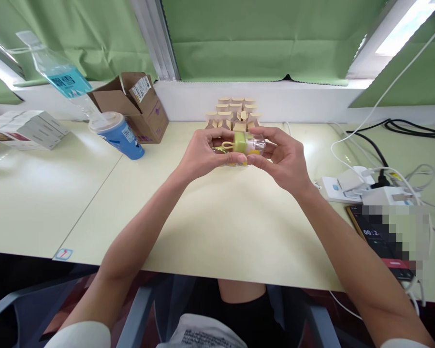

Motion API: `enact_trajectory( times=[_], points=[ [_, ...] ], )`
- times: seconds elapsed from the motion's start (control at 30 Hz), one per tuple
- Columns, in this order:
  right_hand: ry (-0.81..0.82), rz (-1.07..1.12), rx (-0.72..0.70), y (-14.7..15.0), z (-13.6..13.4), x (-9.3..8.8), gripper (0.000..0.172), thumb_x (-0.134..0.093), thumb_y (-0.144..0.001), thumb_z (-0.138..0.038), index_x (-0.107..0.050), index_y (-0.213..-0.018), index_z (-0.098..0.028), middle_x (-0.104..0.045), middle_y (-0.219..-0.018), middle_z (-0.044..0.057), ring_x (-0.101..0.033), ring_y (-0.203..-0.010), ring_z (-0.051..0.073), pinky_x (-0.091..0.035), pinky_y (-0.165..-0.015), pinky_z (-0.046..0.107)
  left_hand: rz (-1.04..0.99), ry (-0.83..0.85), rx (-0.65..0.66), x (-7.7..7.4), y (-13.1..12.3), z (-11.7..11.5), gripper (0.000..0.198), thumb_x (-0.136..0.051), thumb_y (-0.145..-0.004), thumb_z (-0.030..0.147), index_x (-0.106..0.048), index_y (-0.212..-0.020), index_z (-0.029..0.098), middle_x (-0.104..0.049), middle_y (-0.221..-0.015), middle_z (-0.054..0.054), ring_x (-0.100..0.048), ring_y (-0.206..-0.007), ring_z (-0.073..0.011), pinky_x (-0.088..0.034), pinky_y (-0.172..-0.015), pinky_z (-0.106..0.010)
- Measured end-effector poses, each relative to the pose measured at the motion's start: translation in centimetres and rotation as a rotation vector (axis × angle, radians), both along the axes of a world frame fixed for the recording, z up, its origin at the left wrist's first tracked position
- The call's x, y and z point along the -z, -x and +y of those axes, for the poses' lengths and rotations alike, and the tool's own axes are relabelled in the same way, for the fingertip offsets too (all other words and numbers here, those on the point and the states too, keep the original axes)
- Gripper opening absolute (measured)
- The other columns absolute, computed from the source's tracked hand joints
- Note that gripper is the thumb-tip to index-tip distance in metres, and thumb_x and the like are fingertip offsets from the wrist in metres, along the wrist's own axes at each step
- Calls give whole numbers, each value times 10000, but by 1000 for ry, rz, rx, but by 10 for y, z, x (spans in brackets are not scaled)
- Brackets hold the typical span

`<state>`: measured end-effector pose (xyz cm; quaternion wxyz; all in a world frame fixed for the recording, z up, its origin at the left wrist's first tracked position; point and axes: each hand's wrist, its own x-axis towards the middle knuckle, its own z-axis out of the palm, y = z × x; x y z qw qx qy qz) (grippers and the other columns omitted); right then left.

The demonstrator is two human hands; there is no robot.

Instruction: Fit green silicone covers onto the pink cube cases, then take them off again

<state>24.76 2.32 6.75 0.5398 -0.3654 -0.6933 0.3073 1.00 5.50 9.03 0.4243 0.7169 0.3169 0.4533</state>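
Observation:
Both my hands are raised above the far middle of the table, around a small clear bottle [253,144] lying sideways with a green lid [240,141] and a pale loop at the lid's end. My left hand [203,152] closes on the lid end, thumb along the near side. My right hand [287,157] grips the clear end between thumb and fingers. Some yellow shows through the clear wall. Just below and behind it, partly covered by my left fingers, more clear and yellow surface shows; whether it is a second bottle I cannot tell.
Several small open cardboard boxes [234,112] stand behind my hands. To the left are a blue cup [125,140] with a plastic bottle [63,77] upended in it, a brown carton [145,113] and white boxes [25,128]. A power strip [342,186], cables and a phone [373,232] lie right.

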Motion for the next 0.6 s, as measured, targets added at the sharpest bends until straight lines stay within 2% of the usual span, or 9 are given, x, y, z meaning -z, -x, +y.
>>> enact_trajectory(
  times=[0.17, 0.27, 0.37, 0.5, 0.6],
  points=[
    [25, -41, 7, -1, 0, 0, 745, -954, -796, -841, -834, -1372, -384, -815, -1422, 48, -842, -1151, 341, -763, -990, 564, -1, -42, 0, 3, -4, -1, 613, -1093, -659, 672, -891, -989, 197, -819, -1022, -71, -789, -961, -235, -688, -842, -367],
    [24, -18, -3, -1, 1, 0, 765, -950, -781, -863, -826, -1365, -383, -807, -1436, 46, -830, -1193, 354, -757, -998, 574, 19, -71, 9, 4, -3, 1, 620, -1002, -768, 761, -884, -1000, 198, -774, -1038, -78, -776, -985, -226, -701, -821, -356],
    [35, 8, -23, -1, 3, 0, 770, -907, -816, -886, -781, -1382, -377, -777, -1460, 54, -794, -1278, 365, -758, -976, 576, 15, -4, 102, 1, -1, 2, 661, -885, -870, 830, -872, -1069, 200, -781, -1118, -99, -806, -1009, -238, -731, -814, -371],
    [35, 24, -40, 0, 4, 2, 833, -945, -763, -888, -694, -1378, -385, -736, -1433, 60, -770, -1288, 345, -765, -929, 523, -3, 39, 121, 0, -1, 3, 703, -964, -812, 783, -852, -1216, 219, -822, -1205, -104, -818, -1019, -250, -720, -785, -349],
    [27, -3, -29, 4, 2, 4, 880, -969, -736, -875, -656, -1407, -399, -710, -1453, 64, -738, -1336, 347, -761, -900, 494, -18, 54, 95, 6, -5, 2, 713, -954, -810, 802, -860, -1194, 208, -834, -1232, -117, -803, -973, -226, -690, -725, -314]
  ],
)
